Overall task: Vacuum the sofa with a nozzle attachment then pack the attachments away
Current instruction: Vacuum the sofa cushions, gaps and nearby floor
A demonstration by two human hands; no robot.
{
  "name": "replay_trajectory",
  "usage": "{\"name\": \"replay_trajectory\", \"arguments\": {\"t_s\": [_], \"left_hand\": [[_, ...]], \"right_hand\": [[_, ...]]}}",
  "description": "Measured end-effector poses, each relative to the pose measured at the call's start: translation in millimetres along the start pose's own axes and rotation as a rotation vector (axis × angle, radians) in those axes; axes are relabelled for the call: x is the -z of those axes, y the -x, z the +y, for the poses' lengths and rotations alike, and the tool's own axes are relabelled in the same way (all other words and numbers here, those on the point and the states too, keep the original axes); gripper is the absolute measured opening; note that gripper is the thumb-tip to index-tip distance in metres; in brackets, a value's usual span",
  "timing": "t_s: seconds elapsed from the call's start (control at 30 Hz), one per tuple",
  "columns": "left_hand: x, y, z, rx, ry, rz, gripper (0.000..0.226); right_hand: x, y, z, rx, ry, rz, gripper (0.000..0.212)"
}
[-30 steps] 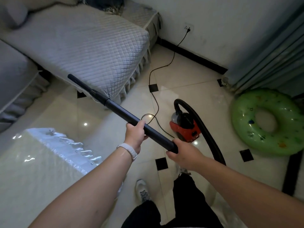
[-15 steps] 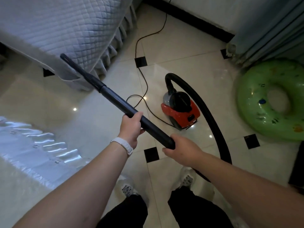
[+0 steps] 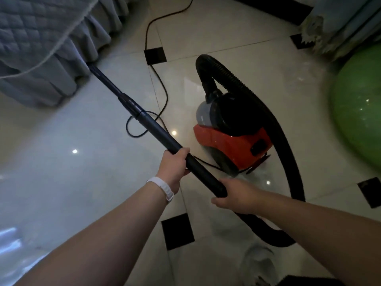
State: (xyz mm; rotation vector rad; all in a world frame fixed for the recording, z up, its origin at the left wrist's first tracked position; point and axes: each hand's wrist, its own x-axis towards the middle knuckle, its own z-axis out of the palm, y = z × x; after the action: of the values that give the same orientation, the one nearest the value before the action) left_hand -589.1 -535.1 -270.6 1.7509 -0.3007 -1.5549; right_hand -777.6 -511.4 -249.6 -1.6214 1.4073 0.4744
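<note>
A long black vacuum wand [image 3: 152, 126] runs from my hands up and left, ending in a narrow nozzle attachment [image 3: 105, 79] whose tip disappears under the grey skirt of the quilted sofa [image 3: 37, 38]. My left hand [image 3: 175, 166] grips the wand's middle. My right hand [image 3: 235, 195] holds its rear end, where the black ribbed hose [image 3: 288, 157] joins. The hose loops round to the red and black vacuum cleaner [image 3: 231, 129] standing on the tiled floor just right of the wand.
The black power cord [image 3: 158, 79] snakes over the floor from the top edge and loops under the wand. A green inflatable ring [image 3: 358, 112] lies at the right edge, below a pale curtain [image 3: 338, 27]. A glossy white surface [image 3: 12, 240] shows at lower left.
The view has tilted down and closer to the floor. The wand has swung lower, and its nozzle tip now sits at the sofa's skirt instead of across the cushion. Both hands keep their hold.
</note>
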Motion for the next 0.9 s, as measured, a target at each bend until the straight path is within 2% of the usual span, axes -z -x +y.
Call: {"name": "replay_trajectory", "arguments": {"t_s": [0.07, 0.33, 0.5, 0.73, 0.9], "left_hand": [[-6, -27, -20, 0.002, 0.011, -0.003, 0.03], [-19, -102, -76, -0.002, -0.065, 0.003, 0.011], [-19, -120, -99, 0.006, -0.074, 0.043, 0.009], [-8, -128, -116, 0.009, -0.241, 0.118, 0.033], [5, -129, -119, -0.002, -0.405, 0.204, 0.034]], "right_hand": [[-4, -30, 13, 0.001, 0.027, -0.041, 0.041], [-39, -96, 43, 0.006, 0.051, -0.061, 0.042], [-53, -112, 47, 0.004, 0.115, -0.08, 0.054], [-76, -120, 55, -0.007, 0.172, -0.103, 0.048], [-71, -123, 54, -0.015, 0.235, -0.115, 0.033]]}}
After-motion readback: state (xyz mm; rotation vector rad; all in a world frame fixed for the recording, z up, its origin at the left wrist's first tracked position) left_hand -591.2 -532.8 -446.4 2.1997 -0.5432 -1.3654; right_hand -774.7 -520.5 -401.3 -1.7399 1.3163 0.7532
